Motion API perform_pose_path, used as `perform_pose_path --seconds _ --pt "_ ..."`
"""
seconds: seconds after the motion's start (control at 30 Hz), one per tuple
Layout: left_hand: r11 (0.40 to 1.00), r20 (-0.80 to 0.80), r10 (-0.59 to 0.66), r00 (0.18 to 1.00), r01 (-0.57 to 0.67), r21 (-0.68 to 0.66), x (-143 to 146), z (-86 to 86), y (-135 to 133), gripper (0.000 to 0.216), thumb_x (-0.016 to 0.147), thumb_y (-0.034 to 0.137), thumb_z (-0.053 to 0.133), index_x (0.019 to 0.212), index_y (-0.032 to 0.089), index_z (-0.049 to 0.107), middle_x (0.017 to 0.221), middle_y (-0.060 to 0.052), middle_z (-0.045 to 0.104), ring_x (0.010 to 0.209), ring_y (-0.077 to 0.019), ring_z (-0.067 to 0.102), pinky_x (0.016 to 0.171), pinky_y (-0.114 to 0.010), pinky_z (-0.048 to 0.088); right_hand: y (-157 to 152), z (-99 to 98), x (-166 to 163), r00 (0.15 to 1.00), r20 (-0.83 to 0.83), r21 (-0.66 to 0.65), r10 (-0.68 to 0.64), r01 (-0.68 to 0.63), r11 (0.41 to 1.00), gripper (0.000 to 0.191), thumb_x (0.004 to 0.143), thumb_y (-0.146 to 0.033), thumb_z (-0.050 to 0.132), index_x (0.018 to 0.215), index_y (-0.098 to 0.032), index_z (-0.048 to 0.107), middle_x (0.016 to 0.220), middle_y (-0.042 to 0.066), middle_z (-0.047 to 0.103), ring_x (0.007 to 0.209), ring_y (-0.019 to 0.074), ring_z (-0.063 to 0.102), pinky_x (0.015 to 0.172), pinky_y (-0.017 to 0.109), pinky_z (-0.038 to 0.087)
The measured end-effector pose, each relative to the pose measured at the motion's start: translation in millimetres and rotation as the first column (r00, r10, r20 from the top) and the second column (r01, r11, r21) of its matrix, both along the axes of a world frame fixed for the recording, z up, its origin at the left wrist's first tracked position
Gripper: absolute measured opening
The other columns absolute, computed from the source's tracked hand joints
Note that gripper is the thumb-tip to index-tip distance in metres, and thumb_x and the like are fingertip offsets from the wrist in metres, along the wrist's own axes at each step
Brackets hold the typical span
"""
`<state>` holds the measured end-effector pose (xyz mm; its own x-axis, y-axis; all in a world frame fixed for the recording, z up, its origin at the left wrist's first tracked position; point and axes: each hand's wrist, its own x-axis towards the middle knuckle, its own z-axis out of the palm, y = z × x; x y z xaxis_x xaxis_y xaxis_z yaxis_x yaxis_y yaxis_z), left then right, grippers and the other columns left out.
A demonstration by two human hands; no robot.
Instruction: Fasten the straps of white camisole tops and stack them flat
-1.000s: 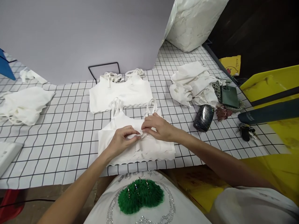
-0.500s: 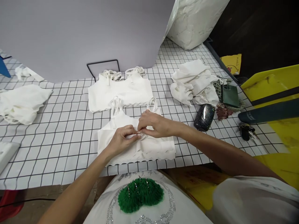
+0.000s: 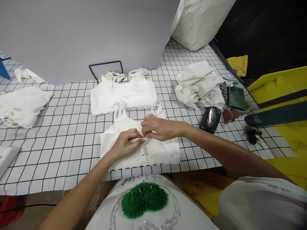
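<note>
A white strappy top [image 3: 165,152] with a scalloped hem lies flat near the table's front edge. My left hand [image 3: 126,143] pinches its fabric at the middle of the neckline. My right hand [image 3: 158,127] meets it there, fingers closed on the same spot of cloth. A tiny shiny bit shows between the fingertips, too small to name. A second white top [image 3: 123,94] lies flat just behind the first, its straps bunched at the back.
A heap of white tops [image 3: 199,84] sits at the right, another heap [image 3: 21,107] at the left. A green phone [image 3: 236,98], a dark glossy case [image 3: 209,119] and keys [image 3: 251,134] lie at the right. A grey backdrop [image 3: 79,35] stands behind.
My right hand has slid slightly left and down onto the neckline, closing tighter against my left hand. The tops have stayed where they were.
</note>
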<state>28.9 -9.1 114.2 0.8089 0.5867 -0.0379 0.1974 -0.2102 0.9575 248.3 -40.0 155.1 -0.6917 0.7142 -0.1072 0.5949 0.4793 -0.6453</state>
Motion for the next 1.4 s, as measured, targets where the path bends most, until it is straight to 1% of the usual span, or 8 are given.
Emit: perform_pose_path --seconds 0.3,0.53,0.77,0.93,1.07,1.17,1.3,1.4 --pt "1.0 0.001 -0.01 1.0 0.01 0.002 0 -2.0 0 0.017 0.09 0.03 0.064 0.083 0.018 0.074 0.074 -0.002 0.06 0.069 -0.0147 0.054 0.063 -0.028 0.041 2 4.4 -1 0.999 0.015 -0.069 0.029 -0.028 0.997 0.02 0.092 -0.009 0.047 0.077 -0.018 0.057 0.077 0.001 0.05 0.083 0.0177 0.041 0.082 0.037 0.031" --pt "1.0 0.025 -0.017 1.0 0.017 -0.001 -1 -7.3 1 0.017 0.09 0.028 0.064 0.081 0.016 0.072 0.076 -0.003 0.061 0.069 -0.0141 0.055 0.064 -0.027 0.041 4 0.9 -2 0.999 -0.004 -0.056 0.036 -0.036 0.998 0.02 0.092 -0.01 0.047 0.076 -0.017 0.056 0.076 0.001 0.05 0.081 0.0173 0.039 0.081 0.037 0.03" --pt "0.999 0.044 0.005 0.999 -0.003 -0.041 -1 -10.1 2 0.018 0.088 0.03 0.067 0.076 0.016 0.07 0.077 -0.004 0.065 0.071 -0.015 0.058 0.065 -0.027 0.043 -1 -9.8 -11 0.993 -0.114 0.067 -0.036 0.044 0.997 0.02 0.092 -0.009 0.045 0.076 -0.017 0.056 0.074 0.001 0.049 0.077 0.0168 0.039 0.079 0.036 0.033" --pt "0.991 0.048 0.046 0.998 -0.039 -0.126 -1 -10.1 5 0.021 0.086 0.034 0.07 0.075 0.016 0.069 0.075 -0.003 0.064 0.07 -0.0147 0.056 0.066 -0.027 0.044 -5 -23.7 -15 0.951 -0.271 0.12 -0.151 0.189 0.975 0.02 0.091 -0.008 0.046 0.08 -0.016 0.06 0.074 0.002 0.05 0.08 0.0174 0.042 0.077 0.033 0.037" --pt "0.986 -0.001 0.066 0.998 -0.066 -0.15 2 -6.4 5 0.021 0.083 0.035 0.071 0.074 0.017 0.07 0.074 -0.002 0.065 0.071 -0.0152 0.059 0.068 -0.027 0.045 12 -15.0 1 0.946 -0.257 -0.041 -0.199 0.195 0.98 0.009 0.089 -0.023 0.062 0.084 -0.017 0.065 0.076 0.001 0.057 0.079 0.0158 0.046 0.078 0.033 0.038" --pt "0.992 -0.087 0.051 0.995 -0.06 -0.109 4 -1.4 4 0.022 0.084 0.038 0.068 0.076 0.018 0.071 0.079 -0.004 0.069 0.075 -0.0175 0.062 0.071 -0.029 0.047 36 5.1 21 0.932 -0.219 -0.159 -0.29 0.259 0.953 0.023 0.089 -0.041 0.067 0.085 -0.018 0.067 0.082 0.002 0.062 0.081 0.0156 0.049 0.075 0.031 0.038" --pt "0.999 -0.215 0.006 0.977 -0.013 -0.029 8 2.9 2 0.023 0.088 0.038 0.061 0.081 0.019 0.072 0.087 -0.005 0.072 0.082 -0.0211 0.066 0.074 -0.032 0.048 65 24.1 42 0.916 -0.129 0.007 -0.381 0.385 0.923 0.036 0.097 -0.044 0.05 0.077 -0.018 0.066 0.067 0.0 0.053 0.081 0.0181 0.048 0.082 0.036 0.037" --pt "0.996 -0.324 0.019 0.946 0.011 0.088 16 0.4 1 0.024 0.09 0.036 0.056 0.08 0.019 0.07 0.085 -0.005 0.072 0.08 -0.0233 0.066 0.072 -0.035 0.049 81 20.6 51 0.912 -0.043 0.156 -0.407 0.409 0.899 0.038 0.098 -0.039 0.046 0.07 -0.019 0.061 0.061 -0.001 0.045 0.08 0.0192 0.046 0.091 0.041 0.034"
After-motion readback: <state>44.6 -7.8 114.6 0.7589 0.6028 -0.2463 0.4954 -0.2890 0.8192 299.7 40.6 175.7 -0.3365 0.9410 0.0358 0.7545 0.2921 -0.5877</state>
